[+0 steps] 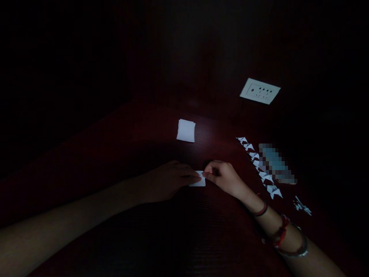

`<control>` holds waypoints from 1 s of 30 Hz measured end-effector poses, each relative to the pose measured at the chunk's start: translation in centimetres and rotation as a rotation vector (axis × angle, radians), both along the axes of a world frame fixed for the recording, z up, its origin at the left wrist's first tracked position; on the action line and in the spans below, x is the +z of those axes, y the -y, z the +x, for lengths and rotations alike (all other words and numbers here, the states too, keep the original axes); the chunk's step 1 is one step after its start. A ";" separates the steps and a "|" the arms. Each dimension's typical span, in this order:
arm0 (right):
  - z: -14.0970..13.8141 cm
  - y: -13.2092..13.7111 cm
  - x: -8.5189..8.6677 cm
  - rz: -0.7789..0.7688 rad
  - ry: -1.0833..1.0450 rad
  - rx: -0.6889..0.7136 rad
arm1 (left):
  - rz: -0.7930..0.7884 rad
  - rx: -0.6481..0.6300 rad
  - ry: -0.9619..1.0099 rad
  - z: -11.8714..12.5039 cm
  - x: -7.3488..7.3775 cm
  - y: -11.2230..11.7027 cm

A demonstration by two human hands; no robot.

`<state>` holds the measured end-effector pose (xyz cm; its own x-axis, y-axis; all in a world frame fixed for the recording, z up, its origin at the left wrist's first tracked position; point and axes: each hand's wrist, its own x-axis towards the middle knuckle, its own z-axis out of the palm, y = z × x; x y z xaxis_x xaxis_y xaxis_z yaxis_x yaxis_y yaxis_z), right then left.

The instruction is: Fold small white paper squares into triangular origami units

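While both hands meet near the middle of the dark table, the left hand lies flat, fingers pressing a small white paper down, and the right hand is curled, pinching the paper's upper right corner. Holding the sheet firmly with the left and running the crease cleanly with the right should give a sharp fold. A stack of squares sits further back; folded pieces run in a row toward the right edge.
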<state>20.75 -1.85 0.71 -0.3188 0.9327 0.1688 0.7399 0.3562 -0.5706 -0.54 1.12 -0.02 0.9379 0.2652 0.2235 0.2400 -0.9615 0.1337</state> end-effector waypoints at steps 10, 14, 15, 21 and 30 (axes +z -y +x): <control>-0.2 -0.1 0.2 -0.075 -0.053 -0.055 | 0.001 0.016 0.009 0.2 -0.3 0.1; -0.1 -0.3 0.0 -0.056 -0.072 -0.106 | 0.012 0.043 0.008 0.2 -0.5 0.0; -0.1 -0.3 0.0 -0.040 -0.076 -0.119 | 0.010 0.050 0.011 0.2 -0.5 0.0; 0.4 -0.2 0.0 0.041 -0.059 -0.027 | -0.015 0.055 0.016 0.2 -0.1 0.3; 2.0 0.4 1.1 0.146 0.181 0.376 | -0.005 0.052 0.027 0.2 -0.7 0.2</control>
